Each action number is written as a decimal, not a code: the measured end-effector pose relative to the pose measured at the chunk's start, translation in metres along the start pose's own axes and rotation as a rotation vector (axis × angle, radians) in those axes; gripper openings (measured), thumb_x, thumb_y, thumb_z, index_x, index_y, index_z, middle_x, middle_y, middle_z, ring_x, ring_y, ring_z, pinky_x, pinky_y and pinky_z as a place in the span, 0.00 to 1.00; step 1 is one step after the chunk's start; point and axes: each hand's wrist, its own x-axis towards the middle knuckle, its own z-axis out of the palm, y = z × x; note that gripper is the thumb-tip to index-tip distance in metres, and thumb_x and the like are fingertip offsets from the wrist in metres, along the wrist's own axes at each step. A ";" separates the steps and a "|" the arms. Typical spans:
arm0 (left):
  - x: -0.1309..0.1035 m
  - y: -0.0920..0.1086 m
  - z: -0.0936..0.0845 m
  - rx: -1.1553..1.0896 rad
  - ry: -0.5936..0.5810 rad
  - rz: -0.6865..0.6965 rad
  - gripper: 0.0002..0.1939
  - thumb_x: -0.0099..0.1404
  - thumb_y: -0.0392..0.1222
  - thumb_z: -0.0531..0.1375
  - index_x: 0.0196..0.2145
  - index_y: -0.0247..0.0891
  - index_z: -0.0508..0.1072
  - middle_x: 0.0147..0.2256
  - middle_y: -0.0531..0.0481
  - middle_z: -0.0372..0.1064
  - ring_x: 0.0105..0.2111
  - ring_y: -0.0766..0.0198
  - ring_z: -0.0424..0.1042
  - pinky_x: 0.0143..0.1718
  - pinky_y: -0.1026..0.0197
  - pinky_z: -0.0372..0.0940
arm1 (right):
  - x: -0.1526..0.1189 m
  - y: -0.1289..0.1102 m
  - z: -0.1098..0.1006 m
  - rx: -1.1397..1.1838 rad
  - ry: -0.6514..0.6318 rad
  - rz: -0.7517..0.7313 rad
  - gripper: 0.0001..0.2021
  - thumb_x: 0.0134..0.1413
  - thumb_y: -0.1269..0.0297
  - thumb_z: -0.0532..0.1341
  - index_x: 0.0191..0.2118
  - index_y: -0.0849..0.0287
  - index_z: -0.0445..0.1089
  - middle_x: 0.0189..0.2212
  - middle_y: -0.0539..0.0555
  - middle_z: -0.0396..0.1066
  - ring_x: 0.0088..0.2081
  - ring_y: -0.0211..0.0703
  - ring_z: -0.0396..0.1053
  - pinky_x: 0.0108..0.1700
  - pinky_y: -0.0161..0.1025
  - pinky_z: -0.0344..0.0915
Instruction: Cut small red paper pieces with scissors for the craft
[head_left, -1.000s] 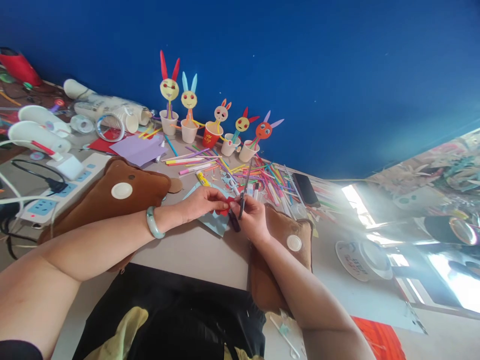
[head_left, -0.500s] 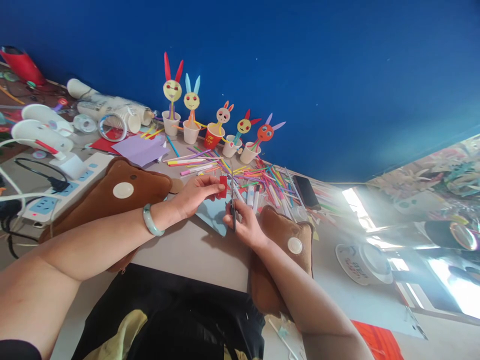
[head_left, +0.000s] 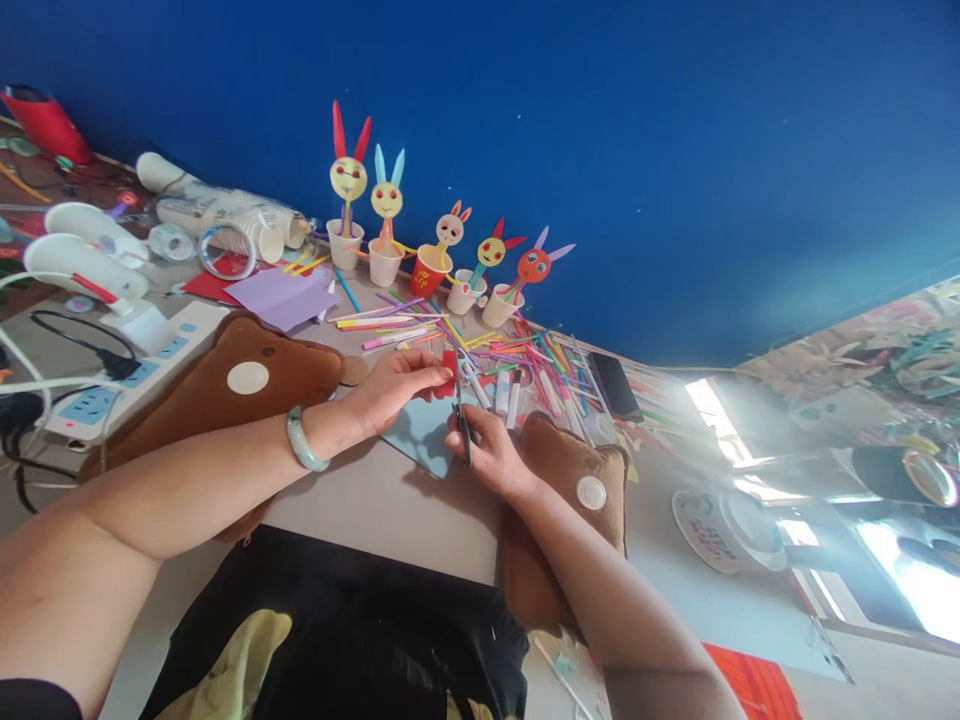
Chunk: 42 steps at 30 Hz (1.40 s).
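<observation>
Between its thumb and fingers, my left hand (head_left: 405,388) pinches a small piece of red paper (head_left: 448,372). A pale green bangle (head_left: 306,440) circles that wrist. My right hand (head_left: 491,448) grips a pair of scissors (head_left: 463,432) by dark handles, blades pointing up along the paper's right edge. Whether the blades are in the paper I cannot tell. A light blue sheet (head_left: 424,438) lies on the table under both hands. Just beyond are white-bodied markers (head_left: 510,392).
Rabbit-faced figures stand in cups (head_left: 431,270) along the blue wall. Colourful sticks (head_left: 397,325) are strewn before them. Brown cushions (head_left: 206,400) flank my arms. A power strip (head_left: 127,375), purple paper (head_left: 281,298) and rolled cups lie left; a phone (head_left: 611,385) lies right.
The scissors have shifted slightly left and their blades now meet the red paper's edge. My left hand keeps its pinch on the paper. The view has shifted slightly.
</observation>
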 end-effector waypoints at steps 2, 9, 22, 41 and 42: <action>0.000 -0.001 -0.001 0.014 -0.020 0.008 0.08 0.54 0.43 0.67 0.25 0.35 0.75 0.23 0.53 0.68 0.26 0.70 0.62 0.30 0.63 0.56 | 0.000 0.000 0.000 0.005 0.000 0.004 0.27 0.51 0.36 0.58 0.25 0.59 0.61 0.22 0.48 0.56 0.26 0.36 0.52 0.28 0.36 0.50; 0.000 -0.002 -0.003 0.023 -0.061 0.012 0.11 0.54 0.46 0.67 0.25 0.35 0.74 0.24 0.53 0.68 0.26 0.69 0.62 0.30 0.63 0.56 | 0.000 0.001 0.000 0.036 -0.003 0.023 0.29 0.49 0.32 0.57 0.25 0.58 0.60 0.21 0.47 0.55 0.26 0.36 0.52 0.28 0.36 0.49; 0.000 -0.001 -0.003 0.026 -0.064 0.007 0.10 0.56 0.45 0.66 0.25 0.35 0.74 0.24 0.53 0.67 0.26 0.69 0.62 0.31 0.64 0.56 | 0.000 0.002 0.000 0.060 -0.016 0.017 0.29 0.51 0.33 0.57 0.24 0.59 0.60 0.21 0.48 0.56 0.25 0.36 0.53 0.28 0.36 0.51; 0.001 -0.001 0.001 0.018 0.089 0.052 0.12 0.51 0.47 0.69 0.24 0.35 0.74 0.25 0.52 0.69 0.27 0.69 0.64 0.31 0.63 0.59 | -0.001 0.002 0.003 0.072 -0.080 0.037 0.32 0.51 0.30 0.53 0.26 0.59 0.60 0.22 0.47 0.55 0.26 0.36 0.52 0.29 0.36 0.50; 0.001 -0.001 0.001 0.020 0.084 0.051 0.12 0.51 0.47 0.69 0.25 0.35 0.74 0.25 0.52 0.69 0.27 0.69 0.64 0.31 0.63 0.58 | -0.001 0.003 0.003 0.072 -0.080 0.038 0.31 0.50 0.30 0.53 0.25 0.59 0.60 0.21 0.47 0.55 0.26 0.35 0.52 0.29 0.36 0.50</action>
